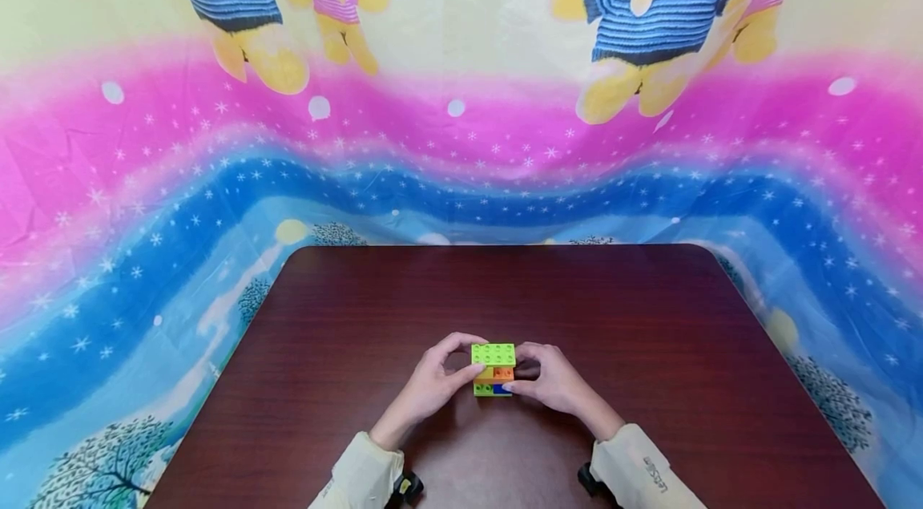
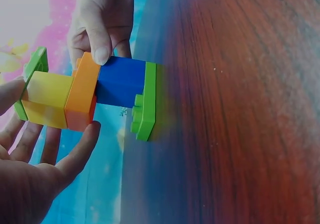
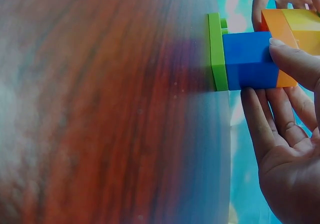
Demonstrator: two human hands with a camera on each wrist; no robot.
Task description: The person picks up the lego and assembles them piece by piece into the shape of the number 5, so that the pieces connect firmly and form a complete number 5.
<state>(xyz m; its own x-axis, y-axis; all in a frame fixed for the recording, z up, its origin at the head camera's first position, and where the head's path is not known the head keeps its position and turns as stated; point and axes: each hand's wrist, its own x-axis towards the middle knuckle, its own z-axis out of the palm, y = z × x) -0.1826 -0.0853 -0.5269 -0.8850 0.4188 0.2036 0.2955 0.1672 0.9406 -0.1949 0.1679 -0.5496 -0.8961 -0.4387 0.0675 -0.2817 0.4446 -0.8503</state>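
A stack of toy building bricks stands upright near the table's front. Its top is a bright green studded brick [image 1: 493, 352], with a yellow brick [image 2: 47, 96] under it. Below come an orange brick [image 2: 83, 91], a blue brick [image 2: 121, 81] and a thin green brick [image 2: 149, 96] at the bottom. From the left, my left hand [image 1: 430, 379] holds the upper part, thumb in front near the yellow and top green bricks. Opposite it, my right hand [image 1: 561, 382] grips the blue brick, thumb at its edge with the orange one. Some fingertips are hidden behind the bricks.
The dark wooden table [image 1: 346, 292] has rounded far corners. Behind it hangs a patterned cloth [image 1: 461, 132] with bears and snowflakes. Both wrists carry black straps below pale sleeves [image 1: 634, 465].
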